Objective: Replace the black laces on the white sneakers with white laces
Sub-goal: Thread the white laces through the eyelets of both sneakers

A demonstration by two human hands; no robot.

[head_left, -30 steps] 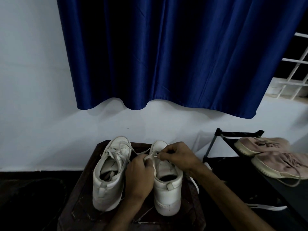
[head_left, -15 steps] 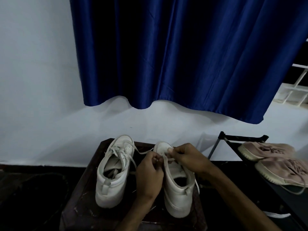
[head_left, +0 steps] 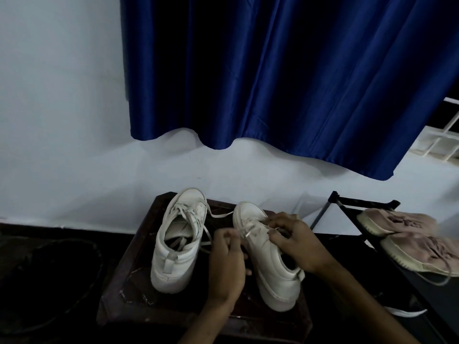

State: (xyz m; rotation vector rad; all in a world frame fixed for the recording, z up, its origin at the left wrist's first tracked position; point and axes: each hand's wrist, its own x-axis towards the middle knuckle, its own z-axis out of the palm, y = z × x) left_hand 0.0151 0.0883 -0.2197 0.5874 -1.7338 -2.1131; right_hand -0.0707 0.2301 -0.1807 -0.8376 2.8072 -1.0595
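Blue curtain point(head_left: 285, 70) hung across the far wall. Dark wooden stool point(head_left: 129, 289), near centre, bore the left sneaker point(head_left: 173, 264) and right sneaker point(head_left: 270, 259) side by side, toes far. Left hand point(head_left: 226, 264) and right hand point(head_left: 295, 242) were at the right sneaker, fingers curled, pinching its white lace point(head_left: 250, 230).

- Ahead of you, a blue curtain point(head_left: 285, 83) hangs over the white wall point(head_left: 62, 120).
- At your right, two pink sneakers point(head_left: 419, 252) lie on a black rack point(head_left: 362, 201).
- Below you stands a dark wooden stool point(head_left: 129, 289).
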